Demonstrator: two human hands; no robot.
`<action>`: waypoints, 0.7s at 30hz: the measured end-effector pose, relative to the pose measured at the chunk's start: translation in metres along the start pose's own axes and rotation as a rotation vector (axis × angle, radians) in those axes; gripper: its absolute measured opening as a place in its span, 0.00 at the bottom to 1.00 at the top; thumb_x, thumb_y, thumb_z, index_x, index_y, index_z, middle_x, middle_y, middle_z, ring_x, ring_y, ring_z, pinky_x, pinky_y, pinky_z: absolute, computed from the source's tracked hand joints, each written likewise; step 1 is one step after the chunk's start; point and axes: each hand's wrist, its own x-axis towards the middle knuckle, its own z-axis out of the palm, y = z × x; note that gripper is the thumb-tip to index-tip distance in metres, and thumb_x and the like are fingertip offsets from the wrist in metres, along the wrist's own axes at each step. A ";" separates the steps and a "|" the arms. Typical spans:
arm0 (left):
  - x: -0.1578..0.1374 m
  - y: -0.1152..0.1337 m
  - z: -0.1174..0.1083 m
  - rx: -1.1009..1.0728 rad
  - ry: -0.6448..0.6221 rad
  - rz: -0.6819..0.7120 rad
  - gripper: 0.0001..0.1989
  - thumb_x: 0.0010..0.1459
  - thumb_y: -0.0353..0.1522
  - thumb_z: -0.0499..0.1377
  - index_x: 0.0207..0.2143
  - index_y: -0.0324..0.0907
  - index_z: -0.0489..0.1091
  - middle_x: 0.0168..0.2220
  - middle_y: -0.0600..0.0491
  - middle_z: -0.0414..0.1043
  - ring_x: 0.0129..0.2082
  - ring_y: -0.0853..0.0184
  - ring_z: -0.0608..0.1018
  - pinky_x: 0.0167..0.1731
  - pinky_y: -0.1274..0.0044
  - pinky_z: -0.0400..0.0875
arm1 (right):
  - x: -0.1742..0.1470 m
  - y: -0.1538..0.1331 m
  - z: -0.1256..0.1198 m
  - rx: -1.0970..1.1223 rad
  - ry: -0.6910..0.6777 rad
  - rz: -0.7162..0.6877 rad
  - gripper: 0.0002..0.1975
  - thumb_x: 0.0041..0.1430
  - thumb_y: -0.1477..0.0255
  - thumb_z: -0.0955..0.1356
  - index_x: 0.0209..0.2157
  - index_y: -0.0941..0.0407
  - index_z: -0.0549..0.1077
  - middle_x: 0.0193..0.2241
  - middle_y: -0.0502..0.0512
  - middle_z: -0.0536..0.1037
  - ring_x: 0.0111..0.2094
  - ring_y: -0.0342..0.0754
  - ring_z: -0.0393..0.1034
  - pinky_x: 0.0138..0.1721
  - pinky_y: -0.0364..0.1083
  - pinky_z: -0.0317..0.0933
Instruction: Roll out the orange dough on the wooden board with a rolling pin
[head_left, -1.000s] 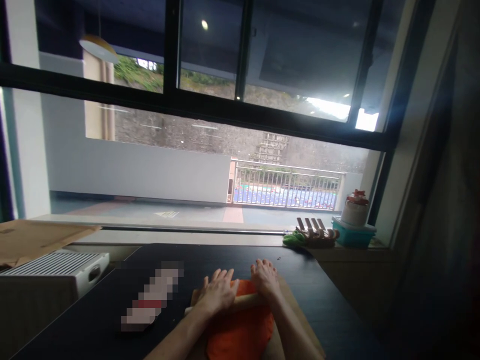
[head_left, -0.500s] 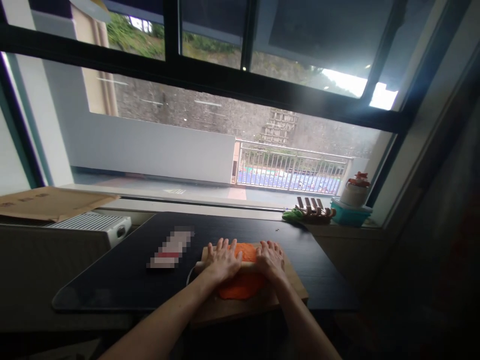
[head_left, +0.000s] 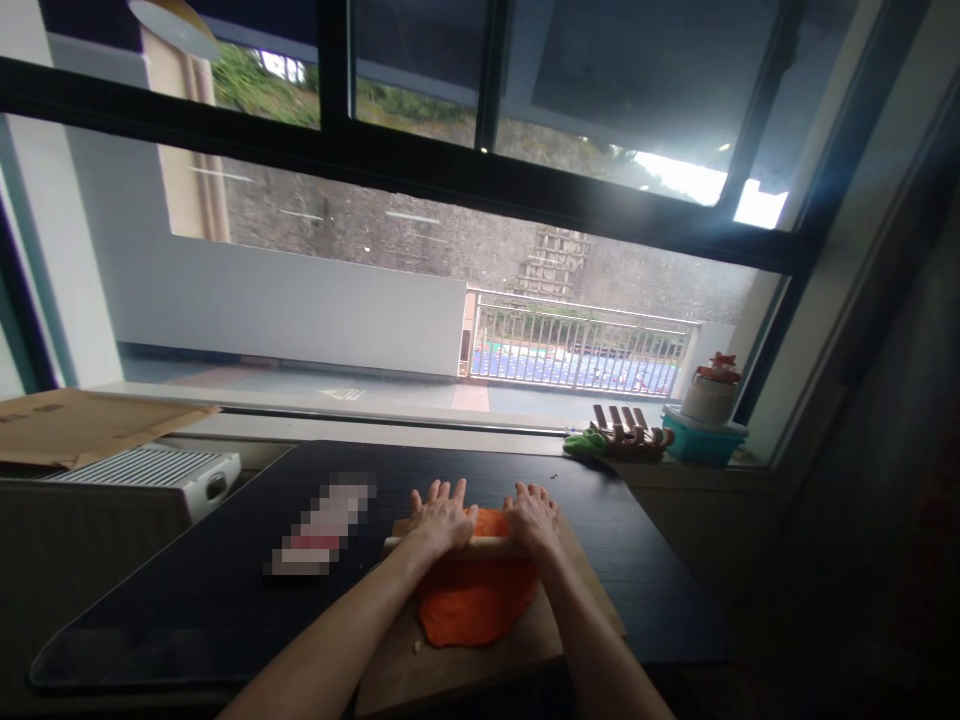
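A sheet of orange dough (head_left: 476,605) lies on a wooden board (head_left: 517,665). Across its far part rests a pale rolling pin (head_left: 491,547). My left hand (head_left: 444,515) lies over the pin's left portion, palm down, fingers stretched forward and apart. Over the right portion is my right hand (head_left: 534,512), also flat with its fingers extended. Both palms press on the pin without wrapping round it. The hands hide much of the pin and parts of the dough's far edge. A small pale crumb (head_left: 417,648) sits on the board, left of the dough.
The board stands on a dark table (head_left: 187,590). A blurred-out item (head_left: 322,530) lies to the left. Along the sill are a green cloth-like thing (head_left: 585,442), a brown rack (head_left: 630,435) and a teal box (head_left: 705,440). Cardboard (head_left: 90,425) lies at far left, over a radiator.
The pin and both hands have rolled forward over the dough, so more orange shows on the near side. My view has also shifted slightly, and the table appears larger.
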 end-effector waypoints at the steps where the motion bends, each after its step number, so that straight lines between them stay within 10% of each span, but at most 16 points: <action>1: -0.001 0.000 0.000 -0.004 -0.008 0.008 0.34 0.60 0.44 0.42 0.65 0.38 0.49 0.65 0.41 0.51 0.66 0.52 0.51 0.60 0.51 0.42 | -0.001 0.000 0.000 -0.001 0.002 -0.004 0.23 0.62 0.65 0.55 0.54 0.56 0.67 0.55 0.63 0.68 0.57 0.57 0.58 0.54 0.55 0.50; 13: -0.077 0.005 0.001 0.030 0.073 0.209 0.29 0.62 0.42 0.42 0.63 0.43 0.54 0.64 0.46 0.55 0.66 0.54 0.52 0.62 0.56 0.38 | -0.072 0.011 -0.006 -0.013 0.068 -0.049 0.23 0.64 0.66 0.55 0.57 0.54 0.66 0.60 0.55 0.64 0.63 0.52 0.49 0.61 0.50 0.39; 21: -0.058 0.006 0.001 0.013 0.103 0.179 0.28 0.63 0.41 0.41 0.62 0.40 0.57 0.63 0.43 0.57 0.64 0.51 0.54 0.61 0.53 0.38 | -0.049 0.008 -0.005 0.009 0.057 -0.051 0.23 0.63 0.68 0.54 0.56 0.55 0.66 0.57 0.56 0.67 0.60 0.52 0.54 0.59 0.49 0.43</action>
